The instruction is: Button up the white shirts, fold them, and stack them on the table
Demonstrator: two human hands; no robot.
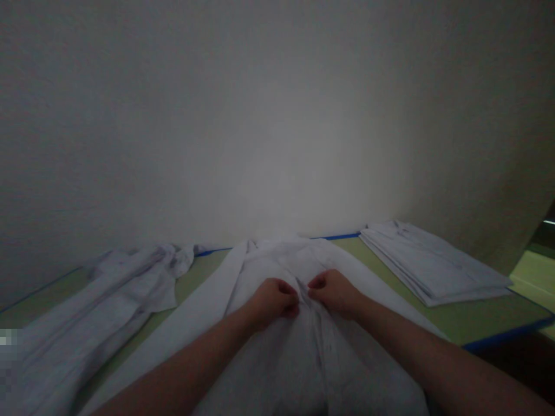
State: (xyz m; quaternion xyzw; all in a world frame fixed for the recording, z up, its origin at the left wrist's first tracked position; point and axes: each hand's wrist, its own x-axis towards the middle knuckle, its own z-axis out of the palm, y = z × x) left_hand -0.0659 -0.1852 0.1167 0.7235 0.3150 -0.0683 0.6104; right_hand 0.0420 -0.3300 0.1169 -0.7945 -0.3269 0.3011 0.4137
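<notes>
A white long-sleeved coat (pixel 269 370) lies spread out before me, its collar end toward the wall and its front opening running down the middle. My left hand (pixel 280 297) is closed in a pinch on the left side of that opening. Just across from it, my right hand (pixel 332 292) pinches the opposite front edge. The cloth between the two hands is slightly raised and creased. Any button under the fingertips is too dark and small to make out.
A folded stack of white garments (pixel 437 260) sits at the right on the green table (pixel 485 315) with blue edging. Crumpled white clothing (pixel 117 300) lies along the left side. Behind the table rises a plain grey wall (pixel 277 115).
</notes>
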